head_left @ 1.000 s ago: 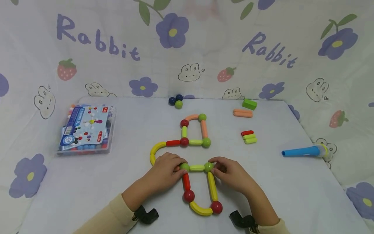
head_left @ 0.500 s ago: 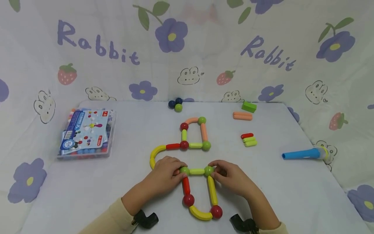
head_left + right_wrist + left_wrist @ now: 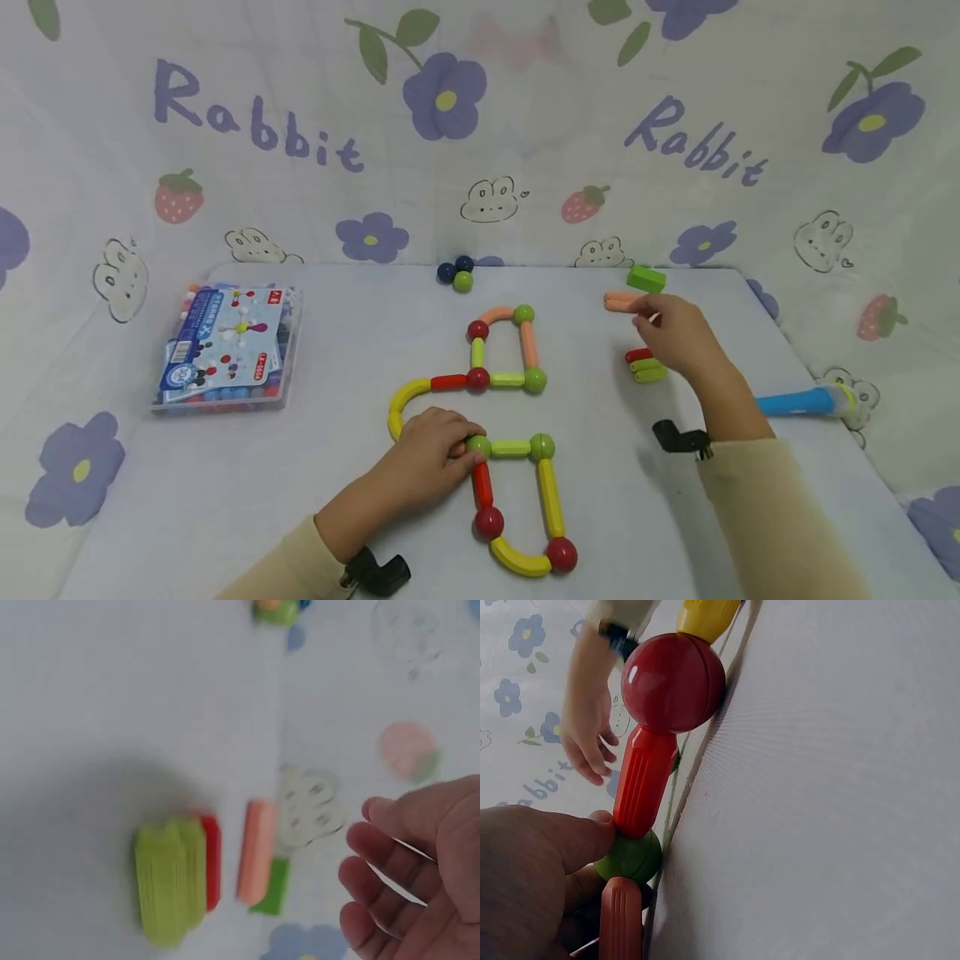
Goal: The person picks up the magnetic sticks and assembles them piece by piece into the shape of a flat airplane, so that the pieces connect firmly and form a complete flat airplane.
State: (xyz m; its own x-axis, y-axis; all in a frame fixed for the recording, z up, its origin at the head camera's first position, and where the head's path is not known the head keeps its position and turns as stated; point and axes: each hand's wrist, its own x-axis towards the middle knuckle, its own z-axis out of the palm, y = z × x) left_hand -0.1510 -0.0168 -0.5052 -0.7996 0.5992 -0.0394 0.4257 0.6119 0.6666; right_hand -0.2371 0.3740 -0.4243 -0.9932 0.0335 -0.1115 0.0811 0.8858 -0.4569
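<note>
Moved off a green ball (image 3: pixel 542 447), the right hand (image 3: pixel 672 333) hovers, fingers (image 3: pixel 375 844) parted and empty, beside orange rods (image 3: pixel 619 302), likely light, stiff and best pinched mid-length, near the desk's (image 3: pixel 337 333) far-right corner, as the left hand (image 3: pixel 433 450) pinches another green ball (image 3: pixel 478 447).

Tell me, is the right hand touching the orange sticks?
Apart. The right wrist view shows a clear gap between the right hand and the orange sticks.

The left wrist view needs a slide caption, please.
Left hand holds green ball between ridged red rod and ridged orange rod.
</note>
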